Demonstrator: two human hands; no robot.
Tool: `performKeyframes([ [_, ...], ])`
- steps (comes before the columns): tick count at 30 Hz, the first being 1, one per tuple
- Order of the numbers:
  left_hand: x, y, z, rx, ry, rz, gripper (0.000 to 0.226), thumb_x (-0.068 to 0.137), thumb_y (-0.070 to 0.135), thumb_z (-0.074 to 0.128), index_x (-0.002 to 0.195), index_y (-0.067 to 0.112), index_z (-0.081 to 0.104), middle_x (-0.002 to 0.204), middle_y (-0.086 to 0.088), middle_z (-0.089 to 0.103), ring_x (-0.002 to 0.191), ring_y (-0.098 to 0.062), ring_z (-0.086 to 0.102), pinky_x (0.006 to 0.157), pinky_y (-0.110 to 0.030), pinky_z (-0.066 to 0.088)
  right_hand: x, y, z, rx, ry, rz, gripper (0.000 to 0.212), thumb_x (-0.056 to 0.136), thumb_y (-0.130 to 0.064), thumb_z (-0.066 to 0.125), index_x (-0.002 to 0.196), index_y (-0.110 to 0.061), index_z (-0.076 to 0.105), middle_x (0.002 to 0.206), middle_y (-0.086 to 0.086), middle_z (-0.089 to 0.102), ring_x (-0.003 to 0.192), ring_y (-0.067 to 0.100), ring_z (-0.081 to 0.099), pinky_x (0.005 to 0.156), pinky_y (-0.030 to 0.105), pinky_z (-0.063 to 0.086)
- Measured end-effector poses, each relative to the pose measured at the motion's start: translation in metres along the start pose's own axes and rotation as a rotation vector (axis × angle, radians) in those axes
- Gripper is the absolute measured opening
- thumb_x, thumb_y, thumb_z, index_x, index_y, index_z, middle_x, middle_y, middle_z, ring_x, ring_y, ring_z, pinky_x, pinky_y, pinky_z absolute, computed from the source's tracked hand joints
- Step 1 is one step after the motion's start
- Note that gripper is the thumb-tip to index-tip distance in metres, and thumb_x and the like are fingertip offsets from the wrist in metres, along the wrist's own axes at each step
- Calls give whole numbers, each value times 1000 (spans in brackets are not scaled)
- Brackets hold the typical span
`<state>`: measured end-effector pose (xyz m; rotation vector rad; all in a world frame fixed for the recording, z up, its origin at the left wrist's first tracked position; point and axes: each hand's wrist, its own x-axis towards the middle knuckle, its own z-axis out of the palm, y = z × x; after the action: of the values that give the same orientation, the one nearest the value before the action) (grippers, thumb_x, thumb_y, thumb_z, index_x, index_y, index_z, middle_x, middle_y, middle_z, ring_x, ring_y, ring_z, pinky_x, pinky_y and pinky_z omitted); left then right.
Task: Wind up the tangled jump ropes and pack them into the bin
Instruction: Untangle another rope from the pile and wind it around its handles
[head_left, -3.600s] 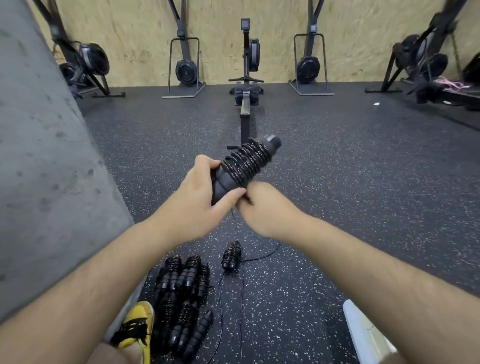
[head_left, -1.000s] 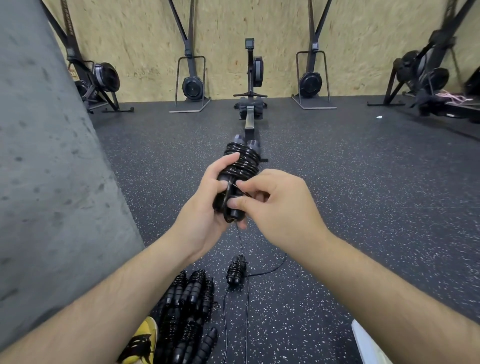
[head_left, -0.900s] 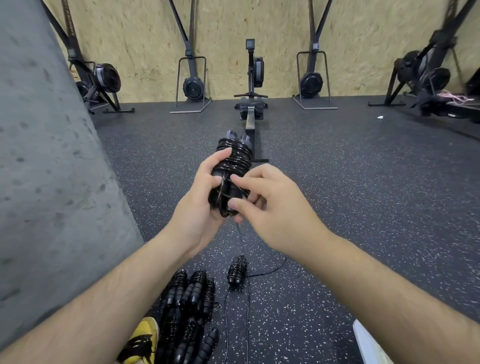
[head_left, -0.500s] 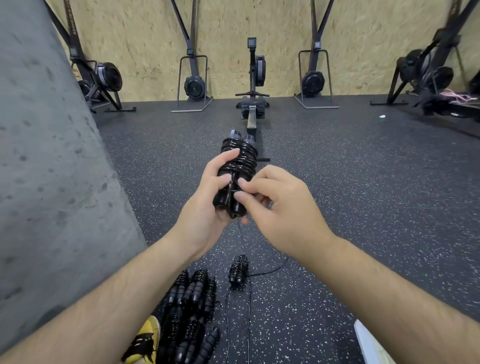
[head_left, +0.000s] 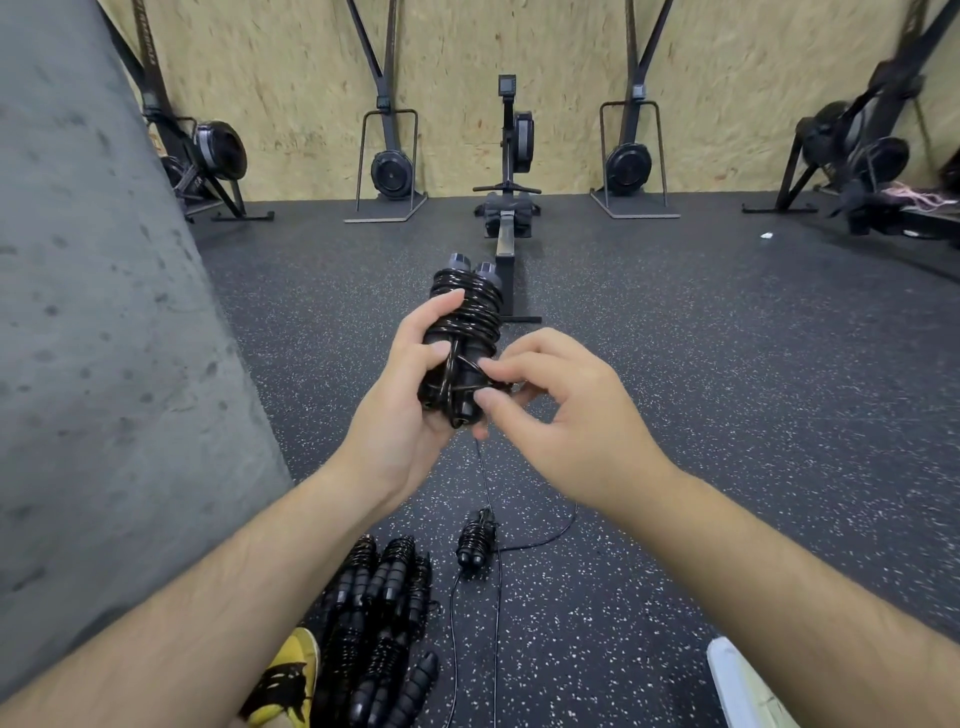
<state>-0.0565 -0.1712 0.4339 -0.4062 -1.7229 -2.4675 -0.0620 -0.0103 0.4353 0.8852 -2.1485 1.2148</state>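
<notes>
Black jump rope (head_left: 464, 332) gripped in left hand (head_left: 402, 410).

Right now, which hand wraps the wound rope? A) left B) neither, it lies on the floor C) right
A: the left hand curls round the rope held up above the floor, while the right hand only pinches its loose cord at the lower end.
</notes>
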Motion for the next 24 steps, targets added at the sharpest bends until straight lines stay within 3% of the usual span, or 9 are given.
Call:
performKeyframes([
  [3,0,-4,1,22,-29,4,40,104,18,36,135,33,55,115,-20,63,84,-32,54,55,-36,46,3,-7,1,99,66,122,1,85,-9,77,85,-8,77,83,-1,61,69,2,62,66,8,43],
  [7,-2,-12,10,-16,-50,-2,41,92,24,43,130,33,57,122,-14,65,93,-32,60,54,-34,45,5,-13,8,234,94,229,11,85,-1,74,75,-5,74,82,1,55,47,5,58,45,14,44],
  [10,1,-8,5,-35,-7,6,38,99,19,42,131,34,57,120,-15,66,94,-34,59,55,-35,46,10,-11,7,214,17,170,7,87,-1,72,87,-7,75,90,5,59,53,7,60,52,14,47],
  [14,2,-5,-3,-5,-8,18,42,106,11,32,137,30,53,113,-21,64,74,-26,58,54,-35,46,10,-3,4,98,-24,86,12,89,-1,69,96,-8,74,94,0,60,69,3,63,67,7,45],
  [16,2,-8,-2,1,-31,15,41,103,15,38,138,30,53,118,-26,62,75,-26,59,54,-35,46,8,-2,7,125,6,84,8,87,1,70,91,-6,75,87,1,58,61,3,63,62,8,45],
  [20,1,-13,-5,-12,-34,1,42,101,14,40,135,33,55,119,-18,65,80,-26,58,56,-36,47,7,-5,15,149,6,78,10,87,3,70,87,-4,77,83,3,57,60,2,61,56,6,43],
  [24,4,-14,-17,74,10,10,45,94,18,43,135,36,54,127,-25,60,88,-33,58,57,-37,48,12,-4,20,248,-33,256,13,89,0,66,93,-8,76,92,5,63,61,6,67,57,13,51],
])
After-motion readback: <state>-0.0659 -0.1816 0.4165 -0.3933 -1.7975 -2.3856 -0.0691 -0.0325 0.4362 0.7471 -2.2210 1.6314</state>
